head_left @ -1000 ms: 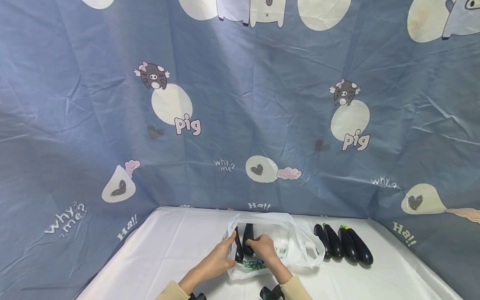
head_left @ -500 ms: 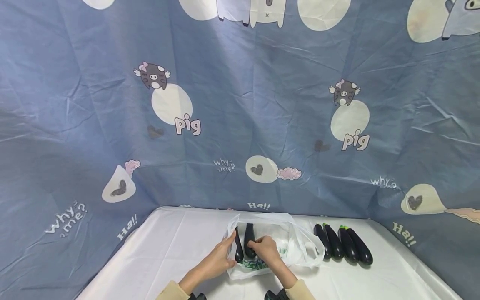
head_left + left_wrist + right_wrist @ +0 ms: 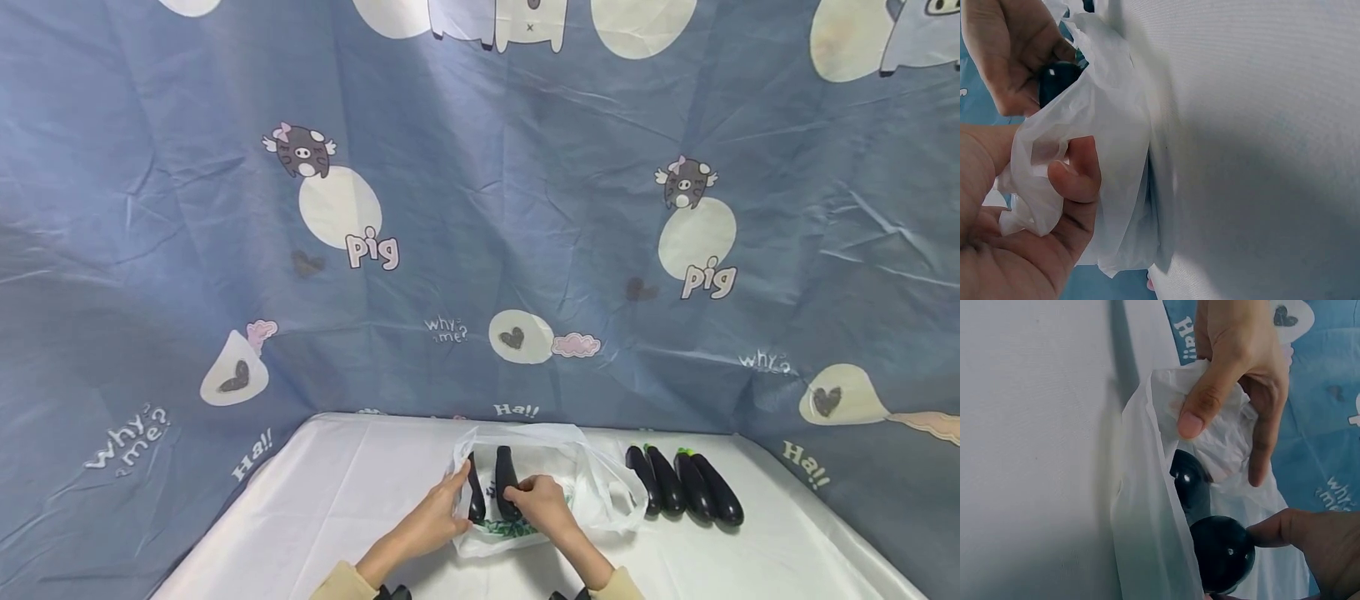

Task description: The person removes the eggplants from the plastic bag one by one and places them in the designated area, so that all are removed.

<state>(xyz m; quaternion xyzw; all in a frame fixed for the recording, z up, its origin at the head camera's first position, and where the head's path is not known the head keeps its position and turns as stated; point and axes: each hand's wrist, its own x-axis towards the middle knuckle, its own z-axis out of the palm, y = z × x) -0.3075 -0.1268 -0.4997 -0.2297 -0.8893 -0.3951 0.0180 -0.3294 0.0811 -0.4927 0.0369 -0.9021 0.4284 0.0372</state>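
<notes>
A white plastic bag (image 3: 603, 492) lies on its side with its mouth spread open. My left hand (image 3: 431, 521) grips the left edge of the mouth; the left wrist view shows bent fingers and thumb about the thin plastic (image 3: 1119, 106). Inside, my right hand (image 3: 543, 504) pinches a dark eggplant (image 3: 506, 473) between thumb and fingers. A second eggplant (image 3: 476, 498) lies at the bag's left side, near my left fingers. In the right wrist view the held eggplant (image 3: 1222, 553) shows its round end, and the other eggplant (image 3: 1188, 478) sits behind it.
Several more eggplants (image 3: 697, 492) lie side by side on the white-covered table (image 3: 360, 475), to the right of the bag. A blue printed curtain (image 3: 450, 208) hangs behind the table and along both sides.
My right hand and the eggplant it holds have shifted slightly right inside the bag, widening the gap to the other eggplant. My left hand has kept its grip on the bag edge.
</notes>
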